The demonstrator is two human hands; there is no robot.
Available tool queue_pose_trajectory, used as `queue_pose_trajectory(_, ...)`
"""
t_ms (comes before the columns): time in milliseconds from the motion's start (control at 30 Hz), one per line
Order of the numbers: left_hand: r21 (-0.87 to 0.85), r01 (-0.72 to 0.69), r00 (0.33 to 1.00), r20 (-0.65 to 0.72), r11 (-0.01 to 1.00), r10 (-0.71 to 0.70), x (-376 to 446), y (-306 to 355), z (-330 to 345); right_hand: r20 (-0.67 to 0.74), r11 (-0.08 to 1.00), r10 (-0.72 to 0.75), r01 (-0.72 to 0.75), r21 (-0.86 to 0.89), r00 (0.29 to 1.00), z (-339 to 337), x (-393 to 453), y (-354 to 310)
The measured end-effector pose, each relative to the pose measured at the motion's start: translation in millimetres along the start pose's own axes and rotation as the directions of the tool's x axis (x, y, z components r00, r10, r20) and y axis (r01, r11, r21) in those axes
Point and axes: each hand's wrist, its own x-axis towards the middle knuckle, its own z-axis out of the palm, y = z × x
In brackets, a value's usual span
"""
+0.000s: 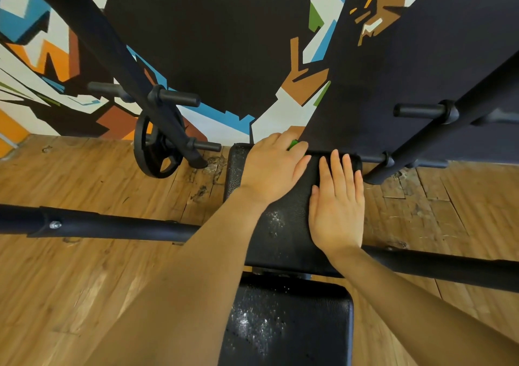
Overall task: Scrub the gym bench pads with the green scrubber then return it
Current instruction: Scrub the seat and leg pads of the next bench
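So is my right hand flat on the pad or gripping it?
Flat: the right hand lies with straight fingers on the bench pad.

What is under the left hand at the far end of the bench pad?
A sliver of the green scrubber shows beneath the left hand, on the black bench pad. The hand covers the rest, so its shape is hidden.

Green scrubber (293,143) atop black bench pad (283,225)
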Motion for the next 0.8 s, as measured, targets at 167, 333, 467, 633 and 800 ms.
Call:
queue_pose_trajectory(167,0.022,-0.124,0.991,0.055,0.992,0.123,-5,-25,-3,0.010,1.000,-0.005,0.005,-0.028,1.000,0,-1,0)
queue_pose_trajectory(333,0.013,-0.174,0.983,0.058,0.985,0.173,-25,-65,-14,0.017,0.999,-0.006,0.007,-0.037,1.000,0,-1,0)
queue_pose_trajectory(467,0.012,-0.117,0.993,0.028,0.993,0.116,-35,-66,-15,0.019,1.000,-0.003,0.003,-0.030,1.000,1,-1,1)
queue_pose_trajectory(633,-0.006,-0.074,0.997,0.003,0.997,0.075,-29,-45,-13,0.010,1.000,-0.003,0.003,-0.023,1.000,1,-1,0)
queue_pose_trajectory(800,-0.041,-0.153,0.988,0.015,0.987,0.154,-14,-15,-2,0.002,1.000,-0.007,0.007,-0.009,1.000,0,-2,0)
